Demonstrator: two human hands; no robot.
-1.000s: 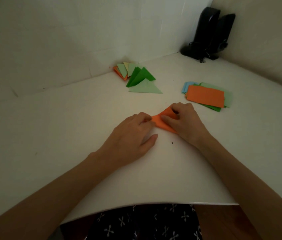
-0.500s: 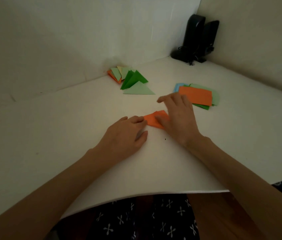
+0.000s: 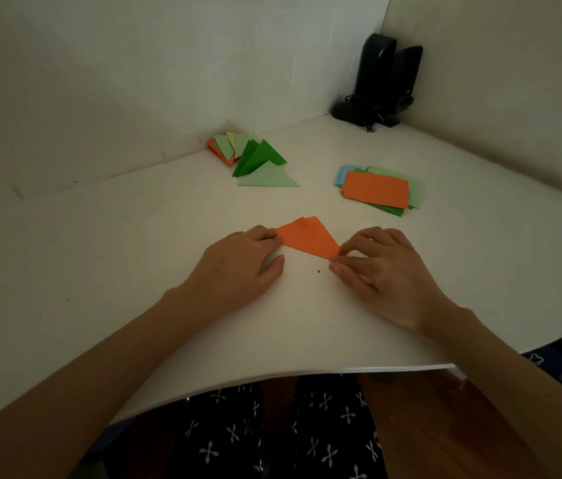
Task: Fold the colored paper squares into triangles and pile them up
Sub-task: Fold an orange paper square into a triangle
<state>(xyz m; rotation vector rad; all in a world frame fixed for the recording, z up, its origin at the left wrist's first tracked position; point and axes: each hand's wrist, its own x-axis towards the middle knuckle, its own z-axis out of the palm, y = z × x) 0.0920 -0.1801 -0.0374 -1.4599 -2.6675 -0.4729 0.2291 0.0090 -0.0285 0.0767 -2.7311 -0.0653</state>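
Observation:
An orange paper (image 3: 309, 238), folded into a triangle-like shape, lies flat on the white table between my hands. My left hand (image 3: 238, 264) rests on the table and its fingertips press down the paper's left corner. My right hand (image 3: 383, 267) pinches the right corner between thumb and forefinger. Behind it, near the wall, sits a loose pile of folded triangles (image 3: 255, 157) in dark green, light green, yellow and orange. To the right lies a stack of unfolded squares (image 3: 376, 190) with an orange one on top.
Two black speakers (image 3: 383, 81) with a cable stand in the back right corner. Walls close the table at the back and right. The table's front edge (image 3: 307, 373) is near my lap.
My right hand slid from the middle of the orange paper to its right corner, uncovering the folded shape. My left hand kept to the left corner. The view shifted slightly.

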